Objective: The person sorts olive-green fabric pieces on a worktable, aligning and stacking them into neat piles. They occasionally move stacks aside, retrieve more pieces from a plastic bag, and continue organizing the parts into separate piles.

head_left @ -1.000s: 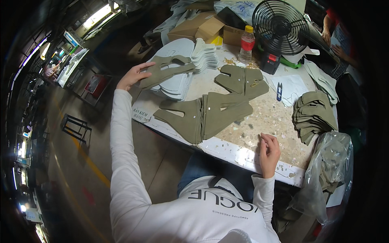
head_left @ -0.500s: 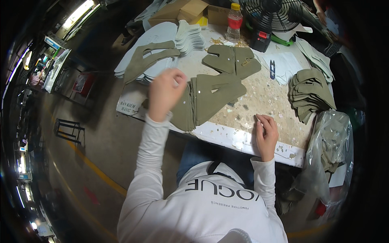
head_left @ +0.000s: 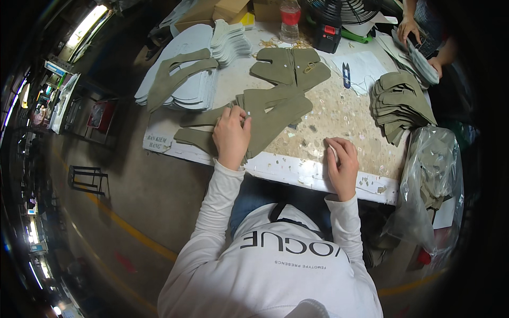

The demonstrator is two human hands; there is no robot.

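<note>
Your right hand [head_left: 344,167] rests by the near edge of the worktop [head_left: 313,175], its grip loosely half-curled; I cannot tell whether it has hold of anything. Your left hand [head_left: 231,138] lies on the near olive pieces [head_left: 275,119], fingers bent; whether that grip pinches any, I cannot tell. Beyond your hands, dark snips [head_left: 346,75] lie on a white sheet [head_left: 369,63]; farther, a bottle [head_left: 290,18] stands.
</note>
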